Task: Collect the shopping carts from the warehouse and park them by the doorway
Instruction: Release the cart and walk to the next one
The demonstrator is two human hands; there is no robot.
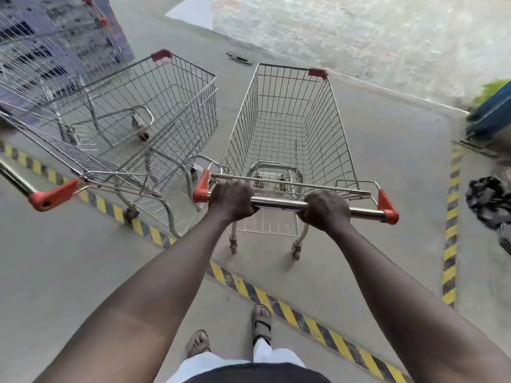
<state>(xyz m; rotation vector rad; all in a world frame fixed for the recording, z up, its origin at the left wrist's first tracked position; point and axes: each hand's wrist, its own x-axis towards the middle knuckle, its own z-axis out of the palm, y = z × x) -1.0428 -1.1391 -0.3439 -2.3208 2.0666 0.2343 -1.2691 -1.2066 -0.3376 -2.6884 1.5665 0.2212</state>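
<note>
An empty wire shopping cart [287,125] with red corner caps stands straight ahead of me on the concrete floor. My left hand [231,200] and my right hand [326,210] both grip its chrome handle bar [279,202], one near each end. A second empty cart [143,111] is parked to the left, angled away, with its red-capped handle [52,194] pointing toward me. Further carts [41,53] stand nested behind it at the far left.
Yellow-and-black hazard tape [290,313] runs diagonally across the floor under the carts, with another strip [450,230] at the right. A blue bin [492,117] and a dark bundle [489,203] sit at the right edge. A rough pale surface [359,31] lies beyond.
</note>
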